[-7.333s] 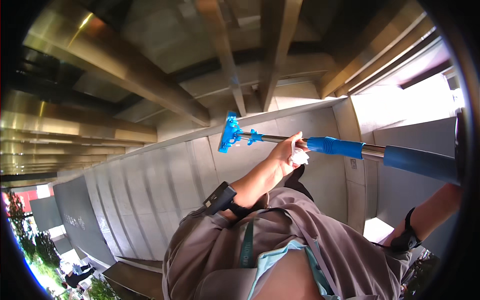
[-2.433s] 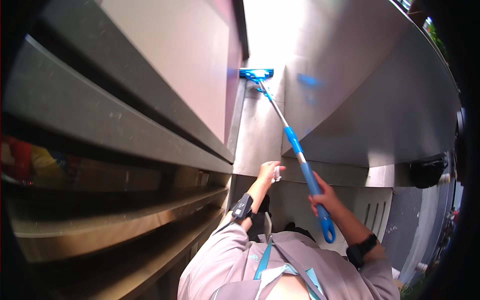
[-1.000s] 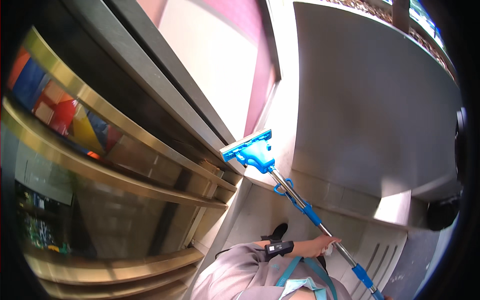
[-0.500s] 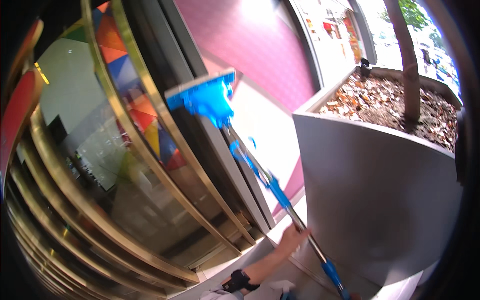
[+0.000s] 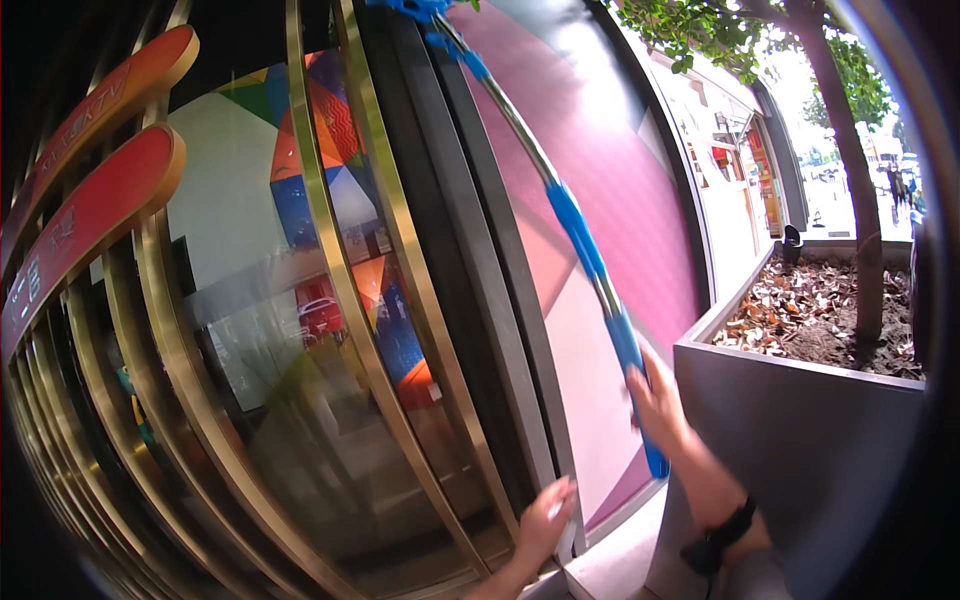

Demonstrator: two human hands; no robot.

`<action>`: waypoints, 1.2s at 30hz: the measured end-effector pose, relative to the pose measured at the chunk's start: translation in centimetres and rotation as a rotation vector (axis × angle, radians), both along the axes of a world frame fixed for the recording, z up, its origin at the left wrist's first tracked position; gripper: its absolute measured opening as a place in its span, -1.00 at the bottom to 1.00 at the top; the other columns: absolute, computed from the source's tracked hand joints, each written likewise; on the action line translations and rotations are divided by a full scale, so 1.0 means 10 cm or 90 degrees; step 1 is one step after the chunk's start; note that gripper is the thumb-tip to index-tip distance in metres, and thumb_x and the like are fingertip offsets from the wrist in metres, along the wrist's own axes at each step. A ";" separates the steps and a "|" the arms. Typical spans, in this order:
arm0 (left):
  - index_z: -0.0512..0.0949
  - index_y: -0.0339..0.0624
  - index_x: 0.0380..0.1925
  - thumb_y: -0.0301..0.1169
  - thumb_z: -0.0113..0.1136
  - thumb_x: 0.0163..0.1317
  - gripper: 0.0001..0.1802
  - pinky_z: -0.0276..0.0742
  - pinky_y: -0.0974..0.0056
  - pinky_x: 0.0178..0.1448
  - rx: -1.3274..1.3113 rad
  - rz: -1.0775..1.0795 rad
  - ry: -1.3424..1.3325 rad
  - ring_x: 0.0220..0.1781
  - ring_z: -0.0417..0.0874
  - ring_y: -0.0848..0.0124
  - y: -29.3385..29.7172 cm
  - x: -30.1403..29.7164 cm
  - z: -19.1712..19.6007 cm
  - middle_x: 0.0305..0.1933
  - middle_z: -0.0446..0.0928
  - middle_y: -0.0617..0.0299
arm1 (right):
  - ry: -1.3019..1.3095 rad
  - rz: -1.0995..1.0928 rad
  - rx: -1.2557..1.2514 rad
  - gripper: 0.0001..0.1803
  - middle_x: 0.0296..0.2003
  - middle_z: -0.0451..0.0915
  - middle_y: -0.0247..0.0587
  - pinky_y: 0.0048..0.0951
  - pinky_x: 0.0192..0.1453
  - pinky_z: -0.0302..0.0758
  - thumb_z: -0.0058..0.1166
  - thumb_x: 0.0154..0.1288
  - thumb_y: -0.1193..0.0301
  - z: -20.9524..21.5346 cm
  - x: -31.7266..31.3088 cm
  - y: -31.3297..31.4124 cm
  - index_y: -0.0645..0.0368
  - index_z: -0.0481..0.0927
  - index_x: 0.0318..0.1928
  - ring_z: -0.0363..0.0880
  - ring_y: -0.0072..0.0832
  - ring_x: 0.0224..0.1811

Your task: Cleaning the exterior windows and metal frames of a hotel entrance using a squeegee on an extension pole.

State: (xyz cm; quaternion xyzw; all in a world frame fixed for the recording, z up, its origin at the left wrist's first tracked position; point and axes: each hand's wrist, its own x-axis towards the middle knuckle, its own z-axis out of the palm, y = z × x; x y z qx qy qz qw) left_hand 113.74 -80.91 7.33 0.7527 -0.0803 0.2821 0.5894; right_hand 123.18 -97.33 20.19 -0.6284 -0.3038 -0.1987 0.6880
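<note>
R hand (image 5: 655, 400) has its fingers wrapped round the lower blue grip of a long cleaning pole (image 5: 580, 240); black wristband (image 5: 722, 530) on that wrist. Pole is silver w/ blue sleeves, slants up-left to a blue head (image 5: 415, 8) at top edge, against the dark frame beside a pink wall panel (image 5: 620, 200). L hand (image 5: 545, 520) is flat, fingers spread, holding nothing, pressed on the dark door frame (image 5: 480, 300) low down. Left of it: curved glass w/ gold bars (image 5: 340, 300), colourful geometric print behind. Right: grey planter (image 5: 800, 440) w/ dry leaves and a tree trunk (image 5: 850, 200).
</note>
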 end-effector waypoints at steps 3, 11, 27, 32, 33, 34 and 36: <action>0.32 -0.30 -0.08 -0.40 0.00 0.12 -0.64 0.19 0.49 -0.82 -0.157 0.045 0.091 -0.82 0.33 0.56 0.47 -0.21 -0.91 -0.25 0.52 0.13 | -0.068 -0.013 -0.007 -0.50 -0.69 0.29 -0.32 -0.52 -0.80 0.27 -0.18 0.20 0.27 1.27 -0.02 0.20 -0.11 0.14 0.17 0.27 -0.59 -0.81; 0.35 -0.32 -0.18 -0.44 0.00 0.11 -0.72 0.16 0.50 -0.85 -0.298 0.201 0.121 -0.84 0.28 0.60 1.06 -0.88 -1.32 -0.37 0.53 0.12 | -0.187 -0.056 -0.067 -0.54 -0.65 0.28 -0.27 -0.47 -0.79 0.32 -0.23 0.18 0.10 3.13 -0.06 0.12 0.08 0.24 0.01 0.31 -0.54 -0.78; 0.42 -0.32 -0.19 -0.30 -0.03 0.16 -0.68 0.35 0.50 -0.21 -0.060 -0.005 0.151 -0.30 0.48 0.59 -0.42 -0.27 -0.99 -0.22 0.53 0.21 | 0.159 -0.056 -0.159 -0.48 -0.73 0.32 -0.36 -0.54 -0.67 0.30 -0.18 0.17 0.41 -1.63 -0.78 -1.06 0.21 0.09 0.16 0.32 -0.64 -0.74; 0.36 -0.35 -0.12 -0.30 -0.05 0.19 -0.65 0.32 0.43 -0.05 -0.130 -0.081 0.117 -0.13 0.48 0.48 -1.37 -0.26 -0.42 -0.22 0.50 0.17 | 0.032 -0.226 -0.452 -0.48 -0.61 0.44 -0.15 -0.30 -0.60 0.32 -0.05 0.07 0.26 -4.05 -1.77 -2.59 0.13 0.24 0.07 0.39 -0.36 -0.68; 0.33 -0.34 -0.08 -0.31 -0.05 0.19 -0.62 0.34 0.43 -0.09 -0.153 -0.096 0.008 -0.19 0.49 0.48 -1.56 -0.24 -0.40 -0.24 0.50 0.16 | 0.020 -0.311 -0.505 -0.51 -0.54 0.51 -0.03 -0.20 -0.57 0.31 0.04 0.04 0.13 -4.32 -2.04 -2.84 0.13 0.41 -0.04 0.40 -0.25 -0.65; 0.28 -0.34 -0.05 -0.30 -0.04 0.18 -0.60 0.34 0.42 -0.12 -0.155 -0.110 -0.011 -0.24 0.48 0.48 -1.73 -0.24 -0.33 -0.26 0.49 0.17 | 0.038 -0.302 -0.517 -0.51 -0.54 0.51 -0.03 -0.20 -0.57 0.31 0.04 0.04 0.13 -4.54 -2.22 -3.16 0.13 0.41 -0.04 0.40 -0.25 -0.65; 0.25 -0.33 -0.07 -0.31 -0.02 0.16 -0.60 0.36 0.41 -0.21 -0.137 -0.132 0.035 -0.35 0.46 0.49 -2.04 -0.14 -0.25 -0.35 0.48 0.19 | 0.408 -0.194 -0.673 -0.30 -0.36 0.50 0.08 -0.21 -0.37 0.38 -0.08 0.06 -0.05 -4.65 -2.73 -3.63 0.01 0.17 0.16 0.44 -0.22 -0.50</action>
